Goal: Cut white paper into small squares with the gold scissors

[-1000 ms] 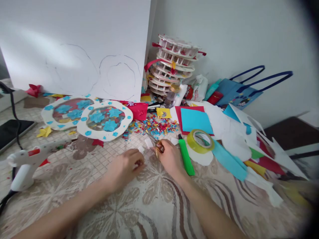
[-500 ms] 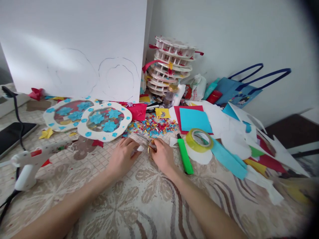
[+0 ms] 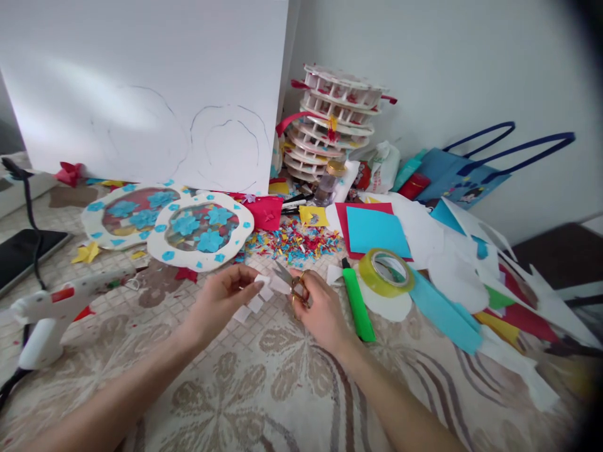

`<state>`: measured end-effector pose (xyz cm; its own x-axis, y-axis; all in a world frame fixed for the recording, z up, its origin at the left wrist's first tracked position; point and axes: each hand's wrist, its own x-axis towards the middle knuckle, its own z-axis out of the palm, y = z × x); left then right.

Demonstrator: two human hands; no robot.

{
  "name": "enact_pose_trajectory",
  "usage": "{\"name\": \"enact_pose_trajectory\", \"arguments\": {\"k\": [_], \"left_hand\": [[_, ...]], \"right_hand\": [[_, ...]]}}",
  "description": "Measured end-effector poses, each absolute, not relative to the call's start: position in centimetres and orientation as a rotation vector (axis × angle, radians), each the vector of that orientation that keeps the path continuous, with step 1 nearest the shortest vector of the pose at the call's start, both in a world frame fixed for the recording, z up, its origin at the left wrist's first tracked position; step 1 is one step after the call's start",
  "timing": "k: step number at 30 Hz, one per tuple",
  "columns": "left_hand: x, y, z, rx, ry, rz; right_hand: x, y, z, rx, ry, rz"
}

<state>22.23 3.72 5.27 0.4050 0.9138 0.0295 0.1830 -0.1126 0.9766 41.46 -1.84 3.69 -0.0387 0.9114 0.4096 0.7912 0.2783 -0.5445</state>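
Observation:
My left hand (image 3: 217,304) pinches a small white piece of paper (image 3: 262,280) between thumb and fingers. My right hand (image 3: 326,314) grips a pair of scissors (image 3: 284,274) by gold-coloured handles, blades pointing up and left toward the paper. Another white strip (image 3: 280,285) lies beside the blades; whether a hand touches it I cannot tell. Below my left fingertips, several small white paper squares (image 3: 255,304) rest on the patterned tablecloth (image 3: 211,383).
Left are a hot glue gun (image 3: 47,314), a phone (image 3: 28,254) and two flower-decorated rings (image 3: 162,254). Paper confetti (image 3: 301,245) lies ahead. Rightward sit a green cutter (image 3: 358,307), yellow tape (image 3: 367,276) and blue paper (image 3: 377,232). A tiered model (image 3: 330,125) stands behind.
Both hands have shifted: the left lifted slightly with its paper, the right moved right with the scissors. White squares under my left hand now show. The view has turned slightly left.

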Motion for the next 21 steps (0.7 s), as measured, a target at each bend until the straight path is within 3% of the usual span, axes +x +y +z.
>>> {"name": "enact_pose_trajectory", "arguments": {"k": [10, 21], "left_hand": [[22.9, 3.1, 4.8, 1.151, 0.935, 0.678], [23.0, 3.5, 4.9, 1.05, 0.888, 0.668]], "right_hand": [[41.1, -2.5, 3.4, -1.449, -2.065, 0.101], [40.8, -2.3, 4.7, -1.475, -1.636, 0.493]]}}
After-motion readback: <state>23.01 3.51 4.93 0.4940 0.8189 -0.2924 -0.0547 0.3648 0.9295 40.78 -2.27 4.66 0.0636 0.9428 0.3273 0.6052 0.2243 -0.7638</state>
